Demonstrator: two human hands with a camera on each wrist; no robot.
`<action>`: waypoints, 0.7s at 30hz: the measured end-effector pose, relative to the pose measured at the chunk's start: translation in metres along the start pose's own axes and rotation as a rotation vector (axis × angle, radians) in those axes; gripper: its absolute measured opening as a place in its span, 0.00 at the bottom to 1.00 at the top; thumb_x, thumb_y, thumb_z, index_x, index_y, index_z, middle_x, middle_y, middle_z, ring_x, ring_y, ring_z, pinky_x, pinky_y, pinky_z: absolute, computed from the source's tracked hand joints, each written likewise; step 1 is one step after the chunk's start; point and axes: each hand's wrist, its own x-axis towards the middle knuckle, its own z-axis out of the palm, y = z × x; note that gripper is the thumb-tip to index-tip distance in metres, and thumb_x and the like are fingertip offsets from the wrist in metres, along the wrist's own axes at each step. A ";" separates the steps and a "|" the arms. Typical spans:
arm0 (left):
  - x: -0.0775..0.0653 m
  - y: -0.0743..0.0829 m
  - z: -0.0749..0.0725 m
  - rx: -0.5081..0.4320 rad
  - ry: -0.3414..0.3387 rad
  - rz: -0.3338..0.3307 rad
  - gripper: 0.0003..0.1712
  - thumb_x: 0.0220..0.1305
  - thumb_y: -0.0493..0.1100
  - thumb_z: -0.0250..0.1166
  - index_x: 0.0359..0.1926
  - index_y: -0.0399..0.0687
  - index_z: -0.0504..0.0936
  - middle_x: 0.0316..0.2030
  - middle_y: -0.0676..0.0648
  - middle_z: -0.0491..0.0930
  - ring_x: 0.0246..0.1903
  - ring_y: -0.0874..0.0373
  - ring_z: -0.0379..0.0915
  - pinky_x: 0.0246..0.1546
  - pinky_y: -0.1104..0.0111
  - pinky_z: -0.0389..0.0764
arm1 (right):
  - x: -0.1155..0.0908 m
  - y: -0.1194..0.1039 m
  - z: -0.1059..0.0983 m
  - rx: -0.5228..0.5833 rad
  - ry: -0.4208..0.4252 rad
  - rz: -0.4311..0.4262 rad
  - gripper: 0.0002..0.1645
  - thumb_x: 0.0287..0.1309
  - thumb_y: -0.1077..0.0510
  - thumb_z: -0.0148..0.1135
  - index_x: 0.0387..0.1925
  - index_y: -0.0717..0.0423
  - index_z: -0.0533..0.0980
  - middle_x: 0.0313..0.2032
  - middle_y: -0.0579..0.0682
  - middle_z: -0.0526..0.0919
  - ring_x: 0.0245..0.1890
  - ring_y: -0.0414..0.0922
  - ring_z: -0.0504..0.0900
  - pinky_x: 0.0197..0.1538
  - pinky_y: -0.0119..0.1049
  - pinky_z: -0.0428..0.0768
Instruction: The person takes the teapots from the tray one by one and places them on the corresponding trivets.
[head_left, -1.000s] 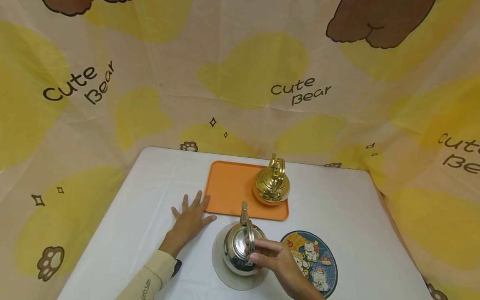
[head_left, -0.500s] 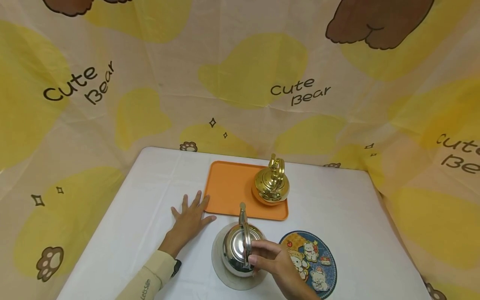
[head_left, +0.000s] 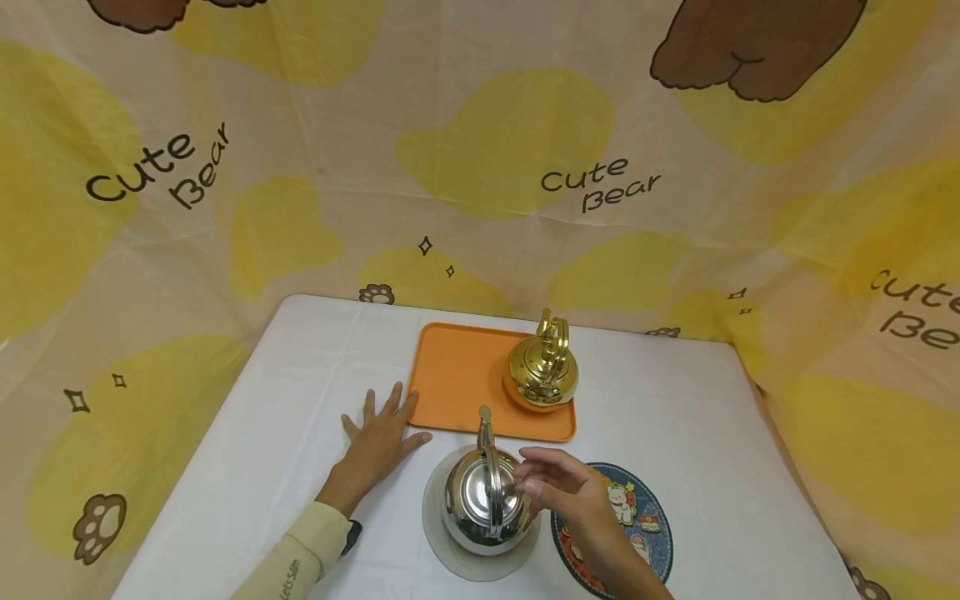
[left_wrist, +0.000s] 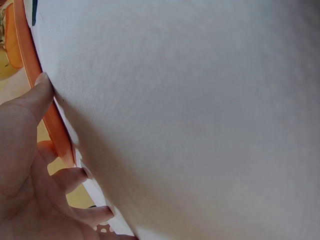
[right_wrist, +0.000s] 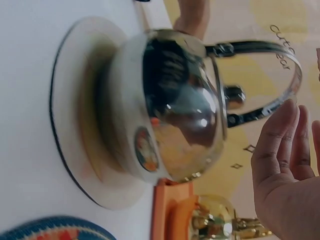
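Note:
A shiny silver kettle (head_left: pixel 467 518) stands upright on a pale round mat (head_left: pixel 459 565), its arched handle raised and its spout towards the tray. My right hand (head_left: pixel 576 492) is just right of that handle, fingers loosely bent around nothing. In the right wrist view, the fingertips (right_wrist: pixel 287 107) overlap the handle's edge beside the kettle (right_wrist: pixel 185 100). My left hand (head_left: pixel 377 443) rests on the white tabletop with fingers spread, at the front left corner of an orange tray (head_left: pixel 457 375). The left wrist view has the thumb (left_wrist: pixel 40 97) against the tray's rim.
A gold kettle (head_left: pixel 542 375) stands on the right part of the tray. To the right of the silver kettle lies a round blue mat (head_left: pixel 651 510) with cartoon bears, partly under my right forearm. A patterned cloth (head_left: pixel 480 167) hangs behind the table.
My right hand has released the silver kettle's handle and drawn slightly right and away. Just before that, the handle tilted a little to the left. The left hand has stayed put.

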 end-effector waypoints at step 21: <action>0.002 -0.002 0.002 0.003 -0.012 -0.003 0.48 0.70 0.63 0.68 0.81 0.47 0.64 0.82 0.33 0.54 0.77 0.15 0.42 0.59 0.12 0.47 | 0.015 -0.025 -0.032 -0.111 0.073 -0.194 0.21 0.73 0.69 0.57 0.62 0.56 0.80 0.48 0.47 0.87 0.46 0.41 0.87 0.40 0.37 0.88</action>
